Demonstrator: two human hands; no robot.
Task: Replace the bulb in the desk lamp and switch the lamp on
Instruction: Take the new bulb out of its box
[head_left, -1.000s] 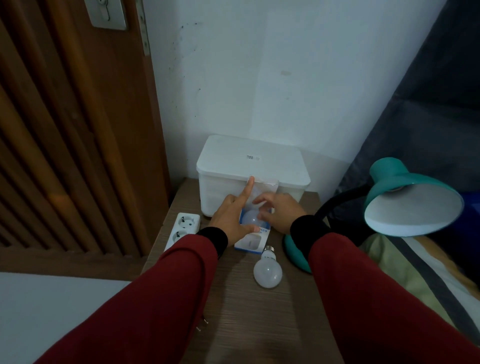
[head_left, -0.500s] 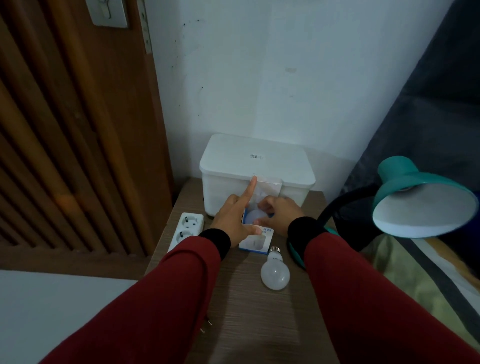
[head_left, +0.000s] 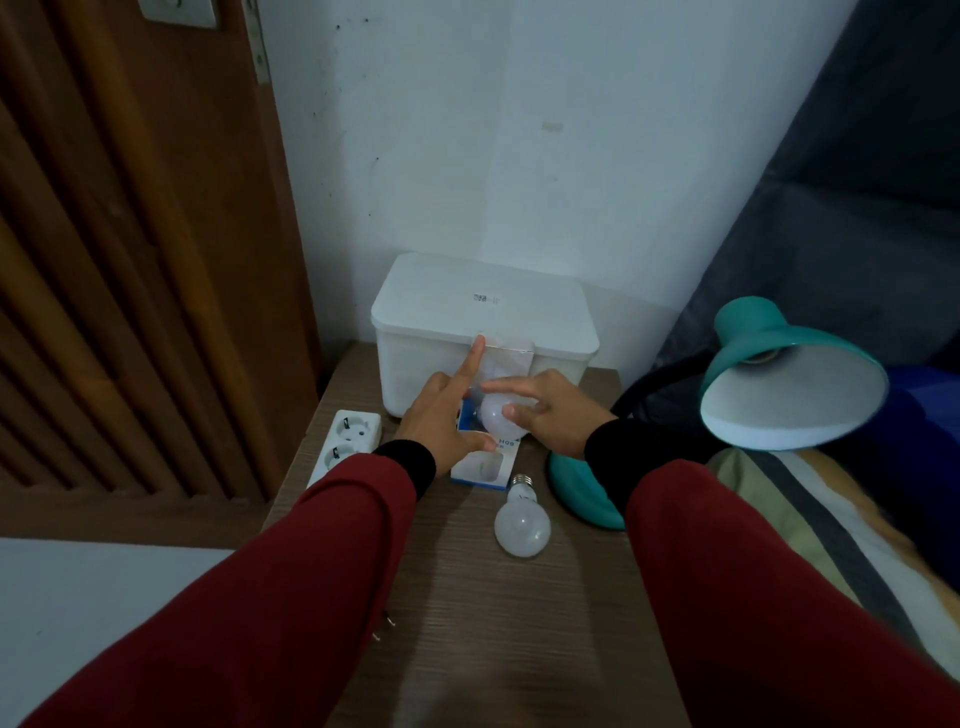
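**New bulb comes out of its pack as old one lies on the counter**

A white power strip with two empty sockets lies at the left edge of the wooden counter, unplugged from anything visible. Just right of it, the left hand pins down a blue-and-white blister pack, forefinger stretched up along the raised clear plastic flap, thumb flat on the card. The pack is open, and the new bulb sits half out of it, frosted globe up and metal base tucked toward the left hand. The right hand has its fingers spread over that globe, thumb and fingertips closing round it without yet lifting it clear.

Behind both hands stands a white lidded box against the wall; its lid is shut and its contents cannot be seen.

In front of the pack, a second bulb lies loose on its side, screw base pointing away from the camera, touching nothing.

At right, the teal desk lamp leans over the bed, its base resting on the counter's edge beside the right wrist. The shade is dark and its socket appears empty.

Both bulbs look light, smooth and round, so they are likely to slip or roll. The globe is best cupped with spread fingers and little squeeze, keeping the threaded base free for the socket. The pack is stiff card and thin plastic, and wants holding flat while the bulb comes away.
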